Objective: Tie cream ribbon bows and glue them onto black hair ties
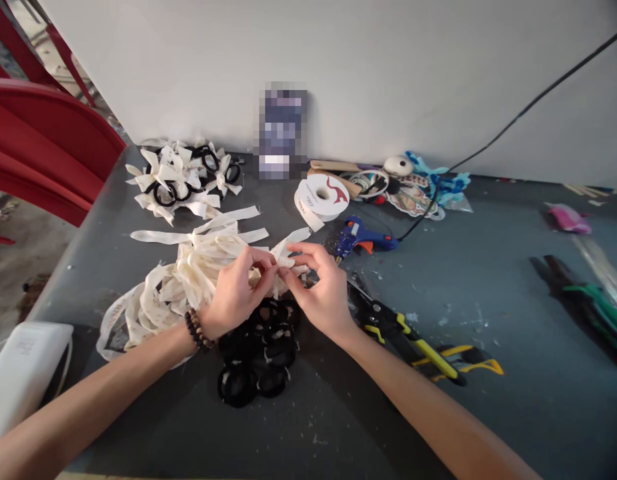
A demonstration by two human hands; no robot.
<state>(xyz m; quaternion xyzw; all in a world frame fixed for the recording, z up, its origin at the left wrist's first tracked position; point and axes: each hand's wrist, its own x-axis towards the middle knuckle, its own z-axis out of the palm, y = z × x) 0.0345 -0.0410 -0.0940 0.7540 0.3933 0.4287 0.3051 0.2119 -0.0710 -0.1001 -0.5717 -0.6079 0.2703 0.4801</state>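
Both hands meet over the middle of the table, pinching one cream ribbon [294, 239] between them. My left hand [243, 290] has thumb and forefinger closed on its left side; my right hand [322, 288] grips it from the right. A loose end of the ribbon points up and to the right. Beside my left hand lies a heap of cream ribbon strips [201, 267]. Below the hands sits a cluster of black hair ties [261, 353]. To the right of my right hand rests a blue glue gun [363, 237].
Finished bows on hair ties [181, 175] lie at the back left, near a ribbon spool [322, 197] and an upright phone [282, 130]. Yellow-handled pliers [418, 340] lie beside my right forearm. A black cord [523, 110] crosses the back right. A white box-shaped device [31, 370] stands at left.
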